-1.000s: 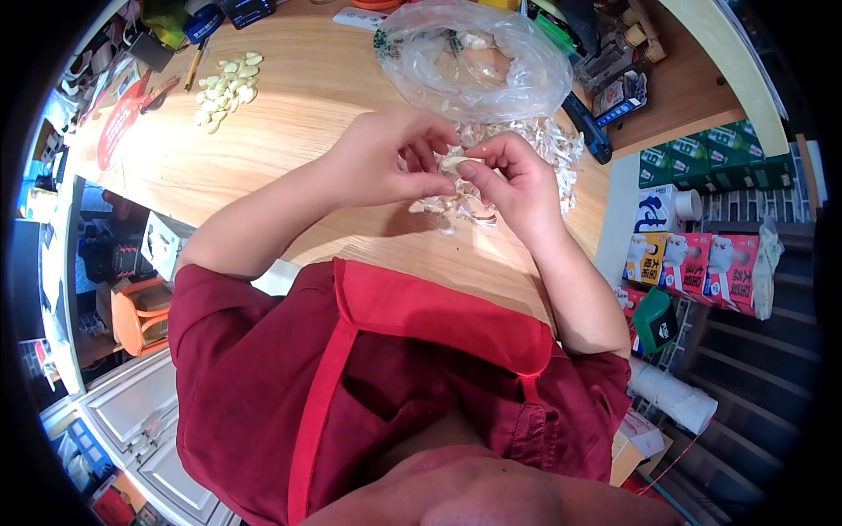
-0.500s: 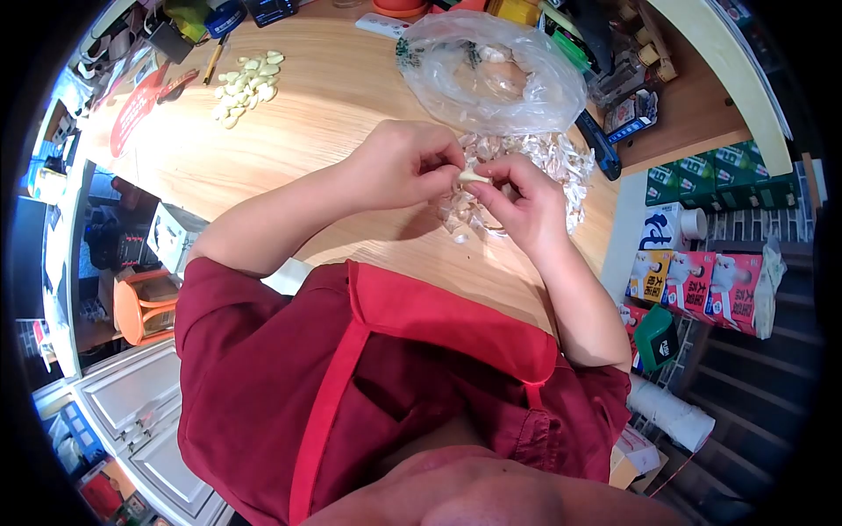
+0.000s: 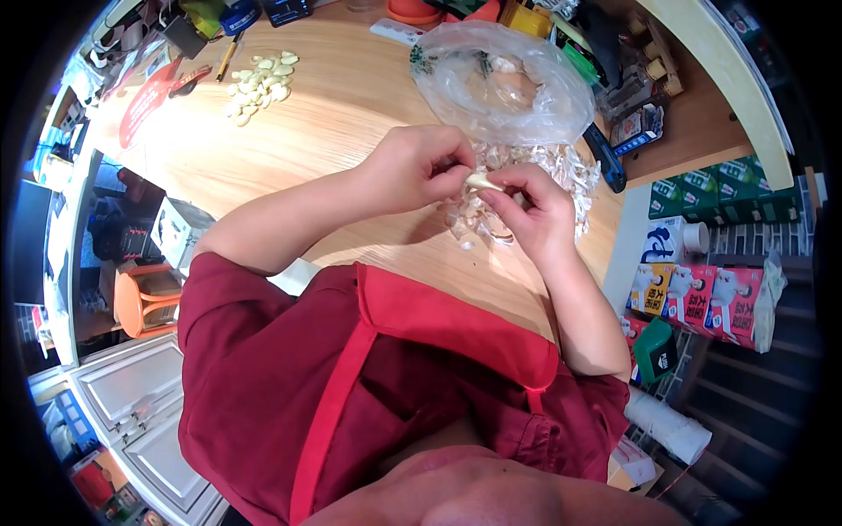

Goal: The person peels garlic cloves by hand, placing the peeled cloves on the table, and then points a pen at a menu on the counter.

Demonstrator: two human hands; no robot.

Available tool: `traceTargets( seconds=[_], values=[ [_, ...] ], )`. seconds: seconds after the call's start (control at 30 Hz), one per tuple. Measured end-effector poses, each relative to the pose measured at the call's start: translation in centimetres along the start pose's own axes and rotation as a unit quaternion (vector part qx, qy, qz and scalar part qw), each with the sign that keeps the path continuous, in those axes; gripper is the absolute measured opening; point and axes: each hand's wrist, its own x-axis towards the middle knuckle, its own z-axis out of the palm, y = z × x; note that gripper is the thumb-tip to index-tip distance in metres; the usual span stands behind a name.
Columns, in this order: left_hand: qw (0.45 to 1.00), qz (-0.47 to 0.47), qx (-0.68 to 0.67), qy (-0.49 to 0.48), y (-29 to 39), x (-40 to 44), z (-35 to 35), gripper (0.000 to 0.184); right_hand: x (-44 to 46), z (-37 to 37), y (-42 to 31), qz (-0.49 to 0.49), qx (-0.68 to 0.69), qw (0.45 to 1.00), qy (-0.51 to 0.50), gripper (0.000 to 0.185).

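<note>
A pale garlic clove [image 3: 481, 181] is pinched between my two hands, above a heap of papery garlic skins [image 3: 570, 175]. My left hand [image 3: 419, 168] is closed, its thumb and fingertips at the clove's left end. From the other side, my right hand [image 3: 537, 209] grips the clove with thumb and forefinger. Part of the clove is hidden by the fingertips. Several peeled garlic cloves [image 3: 260, 86] lie in a small pile at the far left of the wooden table [image 3: 342, 96]. Behind the skins, a clear plastic bag [image 3: 456, 83] has brownish bulbs in it.
A red fan-shaped card [image 3: 147, 103] and a yellow pen [image 3: 230, 58] lie at the left. A dark blue-black tool [image 3: 605, 158] rests by the right edge, near a shelf holding small boxes. An orange stool [image 3: 140, 302] stands below at the left.
The whole view has shifted slightly, with the table things appearing a little further right and lower. Both hands stay at the clove, which now sits more tilted between the fingers.
</note>
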Motion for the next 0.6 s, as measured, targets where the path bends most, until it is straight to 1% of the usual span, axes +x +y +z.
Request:
traceTargets(
  seconds=[0.1, 0.2, 0.3, 0.4, 0.47, 0.5, 0.53, 0.57, 0.6],
  values=[
    [0.992, -0.082, -0.101, -0.001, 0.3, 0.0, 0.1, 0.009, 0.0, -0.1, 0.1, 0.025, 0.046, 0.999, -0.003, 0.017],
    [0.984, -0.101, -0.143, 0.018, 0.8, 0.2, 0.1, 0.012, 0.0, -0.2, 0.2, 0.032, 0.080, 0.996, -0.008, 0.018],
    [0.985, -0.082, -0.154, 0.010, 0.7, 0.1, 0.1, 0.014, 0.0, -0.2, 0.4, 0.034, 0.112, 0.993, -0.022, 0.019],
    [0.962, -0.092, -0.257, 0.009, 0.2, 0.2, 0.2, 0.015, 0.0, -0.6, -0.2, 0.110, 0.108, 0.987, -0.043, 0.018],
    [0.980, -0.079, -0.181, 0.014, -0.6, 0.2, 0.5, 0.016, -0.4, -0.6, 0.2, 0.116, 0.065, 0.990, -0.039, 0.018],
    [0.995, 0.045, -0.050, 0.070, -1.6, 0.2, 0.8, 0.015, -0.5, -0.2, 0.8, 0.078, 0.079, 0.994, -0.016, 0.017],
    [0.997, 0.055, -0.009, 0.062, -1.5, 0.2, 0.7, 0.012, -0.9, -0.1, 1.8, 0.088, 0.098, 0.991, -0.010, 0.018],
    [0.995, 0.078, -0.014, 0.067, -1.8, 0.3, 0.4, 0.011, -0.5, -0.2, 0.8, 0.199, 0.159, 0.967, -0.018, 0.018],
    [0.993, 0.018, -0.115, 0.019, -1.1, 0.2, 0.1, 0.012, -0.6, -0.2, 0.8, 0.185, 0.182, 0.966, -0.008, 0.018]
  ],
)
